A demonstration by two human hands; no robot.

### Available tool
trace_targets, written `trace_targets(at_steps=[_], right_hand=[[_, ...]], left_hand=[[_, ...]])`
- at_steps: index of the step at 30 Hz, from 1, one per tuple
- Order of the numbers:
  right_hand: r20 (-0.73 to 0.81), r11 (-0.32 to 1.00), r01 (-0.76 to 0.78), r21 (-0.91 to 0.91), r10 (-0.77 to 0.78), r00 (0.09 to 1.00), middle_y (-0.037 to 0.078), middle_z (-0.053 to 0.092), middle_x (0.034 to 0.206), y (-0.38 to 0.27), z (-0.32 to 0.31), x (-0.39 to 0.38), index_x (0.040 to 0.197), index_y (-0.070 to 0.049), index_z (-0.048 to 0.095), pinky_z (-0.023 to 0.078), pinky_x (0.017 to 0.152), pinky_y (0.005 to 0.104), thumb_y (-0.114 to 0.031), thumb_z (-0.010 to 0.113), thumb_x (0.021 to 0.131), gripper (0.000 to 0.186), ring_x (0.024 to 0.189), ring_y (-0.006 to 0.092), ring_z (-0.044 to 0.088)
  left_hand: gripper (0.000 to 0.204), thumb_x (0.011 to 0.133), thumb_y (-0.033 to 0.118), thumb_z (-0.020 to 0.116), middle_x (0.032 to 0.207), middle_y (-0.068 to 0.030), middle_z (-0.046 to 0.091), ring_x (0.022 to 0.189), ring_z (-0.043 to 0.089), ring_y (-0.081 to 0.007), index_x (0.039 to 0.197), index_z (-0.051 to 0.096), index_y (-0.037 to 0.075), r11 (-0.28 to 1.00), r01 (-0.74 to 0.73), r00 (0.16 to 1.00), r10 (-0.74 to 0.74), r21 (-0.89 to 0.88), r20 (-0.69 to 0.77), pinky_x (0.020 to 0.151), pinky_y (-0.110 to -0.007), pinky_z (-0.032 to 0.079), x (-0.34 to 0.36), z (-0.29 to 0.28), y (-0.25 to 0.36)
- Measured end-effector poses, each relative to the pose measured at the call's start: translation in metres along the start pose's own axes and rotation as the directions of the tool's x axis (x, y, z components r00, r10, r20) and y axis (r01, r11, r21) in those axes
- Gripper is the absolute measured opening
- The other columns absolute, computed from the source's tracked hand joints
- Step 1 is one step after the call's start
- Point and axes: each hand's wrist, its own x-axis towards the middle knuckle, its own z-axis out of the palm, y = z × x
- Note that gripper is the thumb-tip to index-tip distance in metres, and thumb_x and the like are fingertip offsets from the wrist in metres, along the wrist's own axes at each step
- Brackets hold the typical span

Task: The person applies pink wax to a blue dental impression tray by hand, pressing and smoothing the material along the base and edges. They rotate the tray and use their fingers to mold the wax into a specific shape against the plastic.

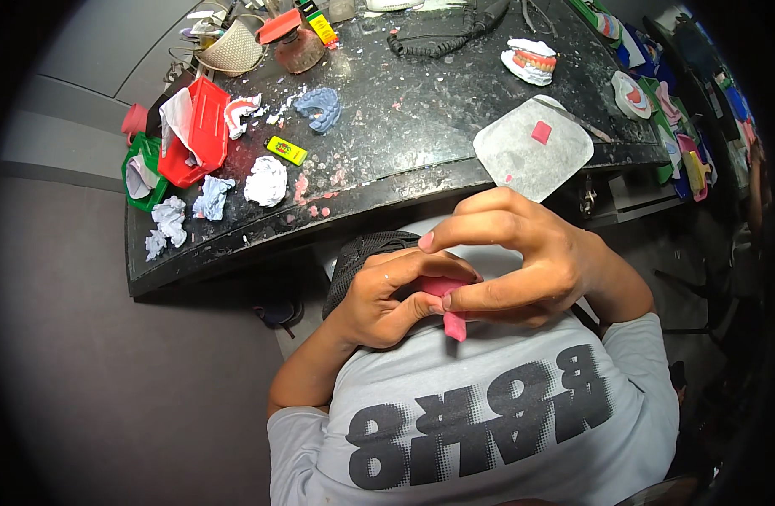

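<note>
Close in front of my grey shirt, both hands work on a folded strip of pink dental wax. My left hand is closed around its upper part, thumb and fingers pinching it. My right hand presses the wax with a fingertip beside the left thumb, while another finger arches above, its tip free. Part of the wax is hidden behind the fingers, and one end sticks out below them. Beyond my right hand, a pale rounded sheet overhangs the bench edge, with a small pink wax piece on it.
On the dark, wax-spotted bench stand a denture model, a blue-grey dental impression and a yellow lighter. Crumpled paper lies near a red tray at left. Another cast sits at right.
</note>
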Motion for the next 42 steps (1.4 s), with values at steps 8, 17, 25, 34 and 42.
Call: trace_targets(at_steps=[8,17,25,34,42], right_hand=[[-0.052,0.934,0.220,-0.282,-0.244,0.968,0.013,0.064,0.127,0.005,0.004,-0.005,0.096,-0.010,0.079,0.056,0.068,0.0328,-0.012,0.082,0.068,0.028,0.095,0.0269,0.059],[-0.040,0.936,0.222,-0.273,-0.241,0.970,0.010,0.066,0.124,0.001,0.005,-0.007,0.099,0.002,0.075,0.054,0.067,0.0347,-0.013,0.077,0.077,0.027,0.093,0.0257,0.062],[-0.051,0.955,0.158,-0.250,-0.176,0.983,0.013,0.066,0.128,-0.005,0.003,-0.007,0.099,0.002,0.075,0.053,0.068,0.0353,-0.010,0.078,0.075,0.027,0.090,0.0265,0.063],[-0.026,0.913,0.260,-0.314,-0.282,0.959,0.012,0.066,0.131,0.002,0.003,-0.010,0.100,0.004,0.074,0.052,0.064,0.0342,-0.008,0.076,0.072,0.031,0.088,0.0259,0.061],[-0.010,0.929,0.230,-0.291,-0.243,0.970,0.009,0.067,0.129,0.001,0.001,-0.015,0.100,0.000,0.076,0.051,0.062,0.0329,-0.010,0.075,0.070,0.031,0.086,0.0259,0.060]], left_hand=[[0.027,0.092,0.011,0.071,0.108,-0.0181,0.072,0.101,0.071,-0.0297,0.114,0.066,-0.004,1.000,-0.010,0.999,0.010,-0.012,-0.030,0.091,-0.038,0.054,-0.007,0.000,-0.010],[0.028,0.092,0.014,0.072,0.108,-0.0183,0.072,0.100,0.071,-0.0291,0.112,0.066,-0.005,0.997,-0.079,0.997,0.079,0.025,-0.006,0.089,-0.037,0.054,-0.001,-0.003,-0.012],[0.029,0.093,0.014,0.071,0.108,-0.0190,0.072,0.099,0.071,-0.0281,0.114,0.066,-0.006,0.999,0.035,0.997,-0.037,-0.039,-0.071,0.088,-0.037,0.054,-0.007,0.001,-0.009],[0.025,0.094,0.012,0.070,0.107,-0.0189,0.072,0.099,0.071,-0.0274,0.111,0.067,-0.006,0.999,-0.040,0.999,0.040,-0.004,-0.017,0.088,-0.036,0.054,-0.001,0.000,-0.009],[0.026,0.095,0.012,0.069,0.110,-0.0201,0.071,0.102,0.070,-0.0273,0.112,0.066,-0.007,0.999,0.016,0.999,-0.018,-0.043,-0.040,0.090,-0.036,0.054,-0.003,0.001,-0.009]])
